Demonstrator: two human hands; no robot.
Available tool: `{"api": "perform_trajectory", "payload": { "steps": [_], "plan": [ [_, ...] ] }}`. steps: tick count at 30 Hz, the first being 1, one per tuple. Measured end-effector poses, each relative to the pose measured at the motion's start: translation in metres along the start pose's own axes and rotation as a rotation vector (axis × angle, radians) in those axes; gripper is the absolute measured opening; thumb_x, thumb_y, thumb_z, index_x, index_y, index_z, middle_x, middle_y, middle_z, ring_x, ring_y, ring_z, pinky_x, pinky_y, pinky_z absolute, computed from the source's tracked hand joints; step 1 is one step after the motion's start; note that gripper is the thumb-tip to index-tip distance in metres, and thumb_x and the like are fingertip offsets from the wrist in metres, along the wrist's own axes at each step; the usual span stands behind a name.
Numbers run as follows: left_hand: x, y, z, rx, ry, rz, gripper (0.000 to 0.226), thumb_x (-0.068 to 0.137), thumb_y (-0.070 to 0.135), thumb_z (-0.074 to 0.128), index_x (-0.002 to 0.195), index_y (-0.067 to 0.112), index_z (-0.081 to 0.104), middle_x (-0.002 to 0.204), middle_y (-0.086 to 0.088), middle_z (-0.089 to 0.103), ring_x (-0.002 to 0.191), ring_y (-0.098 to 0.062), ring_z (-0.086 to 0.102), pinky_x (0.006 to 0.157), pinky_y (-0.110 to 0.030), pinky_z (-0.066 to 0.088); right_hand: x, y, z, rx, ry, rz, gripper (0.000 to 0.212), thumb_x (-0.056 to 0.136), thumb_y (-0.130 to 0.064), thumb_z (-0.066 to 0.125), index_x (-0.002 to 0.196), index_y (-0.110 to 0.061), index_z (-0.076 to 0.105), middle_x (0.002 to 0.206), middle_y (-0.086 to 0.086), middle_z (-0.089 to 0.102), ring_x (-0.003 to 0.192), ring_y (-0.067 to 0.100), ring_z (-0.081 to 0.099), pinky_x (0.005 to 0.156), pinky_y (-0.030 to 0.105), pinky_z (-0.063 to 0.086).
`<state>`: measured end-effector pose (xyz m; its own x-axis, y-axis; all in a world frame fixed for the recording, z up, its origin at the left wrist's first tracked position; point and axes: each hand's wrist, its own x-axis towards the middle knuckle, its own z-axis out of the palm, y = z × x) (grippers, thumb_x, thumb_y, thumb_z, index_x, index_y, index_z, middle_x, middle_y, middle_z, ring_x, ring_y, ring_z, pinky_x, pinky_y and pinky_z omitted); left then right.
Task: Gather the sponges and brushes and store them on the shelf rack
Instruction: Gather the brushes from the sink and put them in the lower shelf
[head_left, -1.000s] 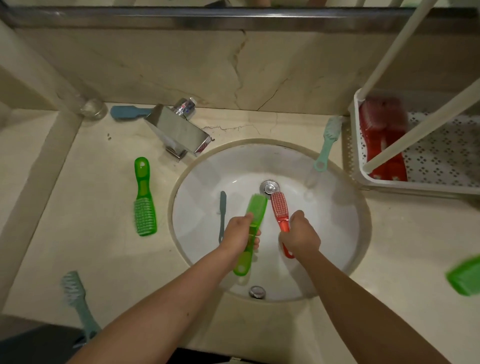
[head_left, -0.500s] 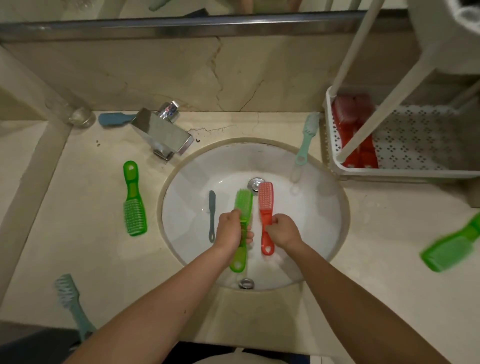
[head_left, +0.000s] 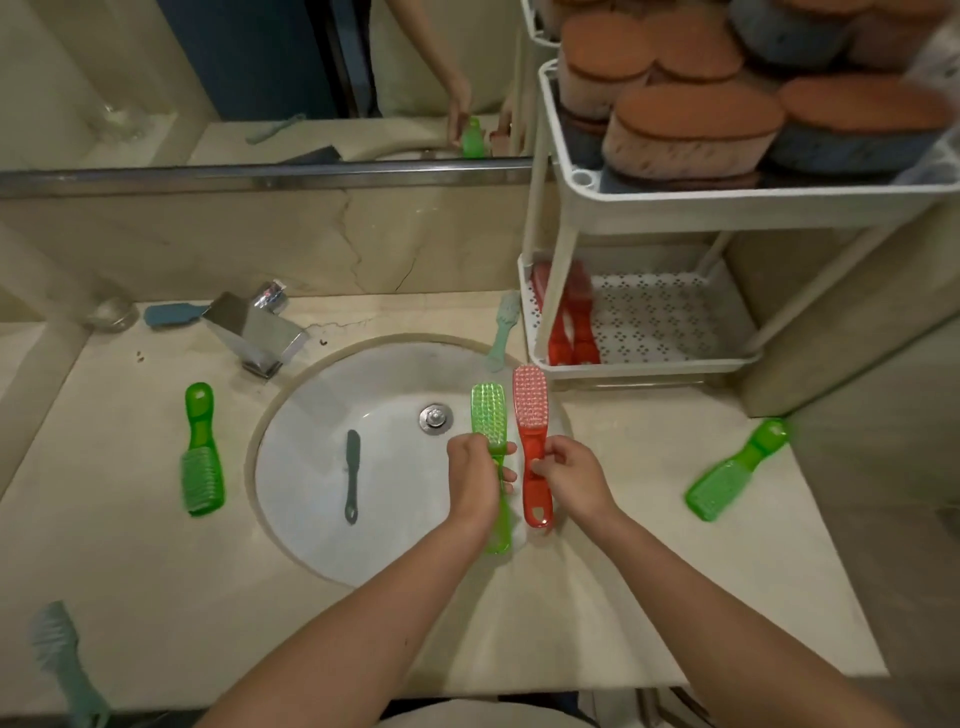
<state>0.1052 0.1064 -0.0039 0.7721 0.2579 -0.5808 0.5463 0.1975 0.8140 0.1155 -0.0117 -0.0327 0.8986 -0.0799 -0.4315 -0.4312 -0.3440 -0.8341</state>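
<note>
Head view: the left hand (head_left: 475, 480) grips a green brush (head_left: 491, 447) and the right hand (head_left: 574, 480) a red brush (head_left: 532, 441), side by side above the sink (head_left: 311, 467). To store them well, carry both to the rack (head_left: 675, 332), laying them flat beside the red brushes (head_left: 569, 332) already there.

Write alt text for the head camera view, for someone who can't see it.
At a white sink, the left hand grips a green brush and the right hand grips a red brush. A white shelf rack beside it holds red brushes below and sponges above; other brushes lie on the counter.
</note>
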Motion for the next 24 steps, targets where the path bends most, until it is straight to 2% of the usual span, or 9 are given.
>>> {"api": "perform_trajectory", "payload": {
  "steps": [4,9,12,14,16,18,21,22,24],
  "plan": [
    [-0.015,-0.008,0.026,0.030,-0.035,0.040,0.033,0.093,0.014,0.029,0.114,-0.005,0.046,0.104,-0.022,0.066,0.056,-0.019,0.052,0.052,-0.029,0.042,-0.005,0.007,-0.029,0.026,-0.022,-0.006,0.013,0.078,0.001,0.057,0.078,-0.007,0.067,0.073,0.014,0.066,0.068,0.022,0.061,0.070,0.040,0.051],
    [-0.029,-0.017,0.053,-0.028,-0.023,0.044,0.027,0.092,0.015,0.031,0.109,-0.002,0.045,0.092,-0.021,0.064,0.052,-0.019,0.049,0.042,-0.025,0.037,-0.009,0.013,-0.059,0.053,-0.043,-0.038,0.019,0.078,0.001,0.055,0.078,-0.011,0.070,0.075,0.010,0.071,0.066,0.023,0.066,0.060,0.031,0.054],
    [-0.033,-0.014,0.069,-0.058,-0.015,0.086,0.029,0.093,0.014,0.032,0.109,-0.004,0.047,0.085,-0.018,0.063,0.051,-0.019,0.048,0.042,-0.025,0.037,-0.005,0.008,-0.075,0.057,-0.033,-0.077,0.022,0.078,0.001,0.055,0.079,-0.013,0.071,0.080,0.013,0.072,0.075,0.033,0.068,0.070,0.041,0.055],
    [-0.034,-0.007,0.080,-0.063,-0.002,0.139,0.024,0.093,0.015,0.032,0.104,0.001,0.048,0.078,-0.015,0.062,0.049,-0.017,0.048,0.042,-0.025,0.037,-0.002,0.002,-0.084,0.080,-0.013,-0.094,0.031,0.078,0.004,0.055,0.072,-0.022,0.072,0.073,0.005,0.072,0.070,0.029,0.068,0.068,0.040,0.055],
    [-0.033,0.002,0.091,-0.084,0.006,0.175,0.012,0.094,0.015,0.033,0.095,0.013,0.045,0.076,-0.011,0.060,0.050,-0.016,0.049,0.044,-0.026,0.039,0.003,-0.007,-0.094,0.117,-0.005,-0.114,0.033,0.078,0.006,0.057,0.068,-0.022,0.071,0.065,-0.001,0.070,0.062,0.019,0.065,0.059,0.031,0.053],
    [-0.030,0.014,0.101,-0.115,0.012,0.193,0.010,0.095,0.015,0.034,0.092,0.017,0.043,0.078,-0.011,0.060,0.053,-0.017,0.050,0.047,-0.027,0.041,0.012,-0.017,-0.105,0.139,-0.018,-0.129,0.026,0.077,0.007,0.058,0.076,-0.015,0.072,0.069,0.001,0.071,0.060,0.015,0.063,0.056,0.025,0.049],
    [-0.023,0.035,0.113,-0.135,0.004,0.231,0.009,0.096,0.016,0.036,0.094,0.018,0.044,0.079,-0.007,0.064,0.050,-0.012,0.053,0.045,-0.023,0.043,0.028,-0.037,-0.121,0.155,-0.034,-0.158,0.020,0.080,0.008,0.058,0.091,-0.003,0.071,0.091,0.021,0.072,0.079,0.031,0.065,0.078,0.042,0.054],
    [-0.019,0.043,0.117,-0.137,-0.001,0.236,0.009,0.096,0.016,0.036,0.095,0.018,0.044,0.080,-0.007,0.066,0.049,-0.011,0.054,0.044,-0.022,0.043,0.034,-0.044,-0.125,0.156,-0.027,-0.177,0.021,0.081,0.009,0.059,0.096,-0.002,0.069,0.090,0.021,0.071,0.079,0.031,0.065,0.079,0.041,0.054],
    [-0.011,0.057,0.125,-0.126,-0.014,0.225,0.010,0.097,0.018,0.035,0.097,0.017,0.046,0.088,-0.011,0.070,0.054,-0.014,0.056,0.047,-0.025,0.044,0.046,-0.058,-0.131,0.114,0.012,-0.200,0.030,0.082,0.007,0.063,0.110,-0.004,0.062,0.077,0.012,0.065,0.070,0.023,0.062,0.069,0.031,0.052]
  ]
}}
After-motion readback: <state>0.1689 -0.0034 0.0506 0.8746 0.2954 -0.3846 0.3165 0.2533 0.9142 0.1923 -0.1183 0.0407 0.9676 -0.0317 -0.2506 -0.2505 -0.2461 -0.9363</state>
